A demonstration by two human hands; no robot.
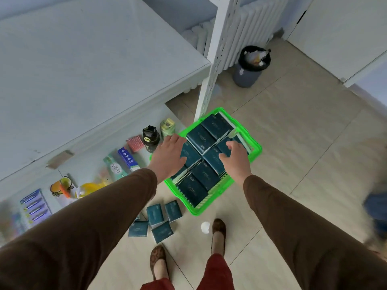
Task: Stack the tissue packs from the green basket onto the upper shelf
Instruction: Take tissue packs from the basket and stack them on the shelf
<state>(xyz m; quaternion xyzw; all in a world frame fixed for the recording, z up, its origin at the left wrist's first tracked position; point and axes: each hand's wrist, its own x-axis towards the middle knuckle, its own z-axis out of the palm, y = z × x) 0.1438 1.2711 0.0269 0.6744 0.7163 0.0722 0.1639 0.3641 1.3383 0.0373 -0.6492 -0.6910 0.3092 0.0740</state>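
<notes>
Hovering over the green basket on the floor, L hand & R hand both spread open, holding nothing, above dark tissue packs filling it w/ loose packs by its near corner.

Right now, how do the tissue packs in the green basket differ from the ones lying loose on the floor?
The packs in the green basket sit packed in tight rows, filling it; the loose floor packs lie scattered at odd angles by the basket's near corner. The basket packs are many; the floor ones look like about five. Both hands, left and right, hover open over the basket packs, none over the floor packs. Both groups share the same dark teal wrapper.
</notes>
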